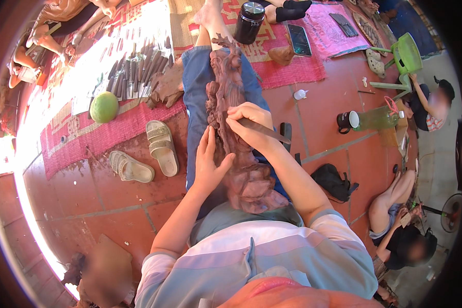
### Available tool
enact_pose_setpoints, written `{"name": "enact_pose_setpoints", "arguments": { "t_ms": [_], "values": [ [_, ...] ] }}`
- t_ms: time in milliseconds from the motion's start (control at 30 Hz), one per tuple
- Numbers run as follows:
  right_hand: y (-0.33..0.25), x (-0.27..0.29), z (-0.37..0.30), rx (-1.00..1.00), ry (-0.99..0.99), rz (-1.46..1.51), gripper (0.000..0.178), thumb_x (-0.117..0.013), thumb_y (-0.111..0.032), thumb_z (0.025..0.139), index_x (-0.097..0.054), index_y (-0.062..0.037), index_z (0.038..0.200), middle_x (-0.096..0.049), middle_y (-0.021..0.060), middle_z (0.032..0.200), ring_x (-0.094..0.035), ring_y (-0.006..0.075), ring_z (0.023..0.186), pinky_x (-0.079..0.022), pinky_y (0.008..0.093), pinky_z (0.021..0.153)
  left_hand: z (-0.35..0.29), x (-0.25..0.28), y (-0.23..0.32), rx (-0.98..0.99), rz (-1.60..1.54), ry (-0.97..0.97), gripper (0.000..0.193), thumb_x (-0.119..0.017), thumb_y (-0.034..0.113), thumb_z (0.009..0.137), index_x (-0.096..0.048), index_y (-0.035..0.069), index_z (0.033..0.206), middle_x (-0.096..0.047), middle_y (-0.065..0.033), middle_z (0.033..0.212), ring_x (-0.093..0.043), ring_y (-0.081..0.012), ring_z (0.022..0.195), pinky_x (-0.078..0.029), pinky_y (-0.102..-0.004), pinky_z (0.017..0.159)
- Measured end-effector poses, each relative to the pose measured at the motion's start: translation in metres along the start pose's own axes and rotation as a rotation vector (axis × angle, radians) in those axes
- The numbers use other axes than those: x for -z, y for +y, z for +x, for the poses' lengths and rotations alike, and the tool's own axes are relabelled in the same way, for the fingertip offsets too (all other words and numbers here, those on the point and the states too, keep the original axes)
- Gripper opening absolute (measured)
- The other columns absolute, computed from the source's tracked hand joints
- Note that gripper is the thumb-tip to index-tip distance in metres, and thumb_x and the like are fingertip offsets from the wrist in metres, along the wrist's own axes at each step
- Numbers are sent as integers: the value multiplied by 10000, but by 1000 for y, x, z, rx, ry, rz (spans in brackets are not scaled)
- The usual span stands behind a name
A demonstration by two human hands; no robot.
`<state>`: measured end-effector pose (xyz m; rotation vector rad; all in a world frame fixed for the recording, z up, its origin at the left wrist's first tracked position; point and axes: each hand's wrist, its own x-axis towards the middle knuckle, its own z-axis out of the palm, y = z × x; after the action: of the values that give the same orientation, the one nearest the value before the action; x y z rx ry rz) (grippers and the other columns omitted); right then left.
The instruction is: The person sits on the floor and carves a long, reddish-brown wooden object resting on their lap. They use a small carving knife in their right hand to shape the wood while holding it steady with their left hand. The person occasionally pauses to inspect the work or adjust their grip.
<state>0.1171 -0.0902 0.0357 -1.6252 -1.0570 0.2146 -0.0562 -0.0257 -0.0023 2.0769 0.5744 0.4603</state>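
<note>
A long reddish-brown wood carving [251, 184] lies along my lap, its broad, rock-like base against my belly and its narrow top between my shins. My right hand [249, 119] is closed round a slim carving chisel [268, 132], held like a pen over the carving's middle. The chisel's dark shaft sticks out behind the hand; its working tip is hidden. My left hand [209, 163] lies on the carving's left side, fingers stretched and thumb apart, just below the right hand.
Many chisels [133, 72] are spread on the mat at the left, near a green round fruit [103, 107] and sandals [162, 148]. Ahead stand a black jar [249, 23] and a phone [299, 40]. A mug [348, 121], a bottle [377, 118] and a black bag [333, 182] are rightward. Other people sit around.
</note>
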Motion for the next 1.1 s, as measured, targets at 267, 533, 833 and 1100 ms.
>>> {"name": "enact_pose_setpoints", "arguments": {
  "t_ms": [267, 533, 833, 1100],
  "values": [
    [0, 16, 22, -119, 141, 67, 76, -736, -45, 772, -673, -17, 803, -678, 102, 892, -661, 169, 804, -520, 271, 726, -2, -2, -4, -9, 0, -4, 869, -723, 241, 806, -249, -40, 1479, -322, -262, 1477, -353, -399, 1351, -301, -427, 1110],
    [6, 11, 12, -163, 99, 111, 66, -745, -10, 771, -685, 3, 795, -684, 89, 827, -673, 160, 871, -506, 280, 783, -1, 0, 7, 29, 41, 51, 856, -741, 212, 773, -299, -17, 1470, -315, -257, 1483, -322, -403, 1361, -289, -447, 1111],
    [40, -5, 14, -164, 328, 287, 74, -732, 8, 798, -689, 14, 858, -672, 93, 928, -642, 145, 908, -500, 274, 813, 58, -6, 73, 110, -334, -135, 794, -571, 44, 840, -156, 28, 1517, -667, -146, 842, -636, -211, 627, -513, -296, 592],
    [27, 4, 16, -127, 160, 112, 32, -698, 37, 818, -672, 40, 837, -689, 102, 910, -657, 157, 918, -506, 265, 824, 90, -13, 55, 222, -226, -161, 700, -438, 43, 862, -151, 36, 1500, -638, -188, 669, -643, -260, 506, -538, -362, 502]
  ]
}}
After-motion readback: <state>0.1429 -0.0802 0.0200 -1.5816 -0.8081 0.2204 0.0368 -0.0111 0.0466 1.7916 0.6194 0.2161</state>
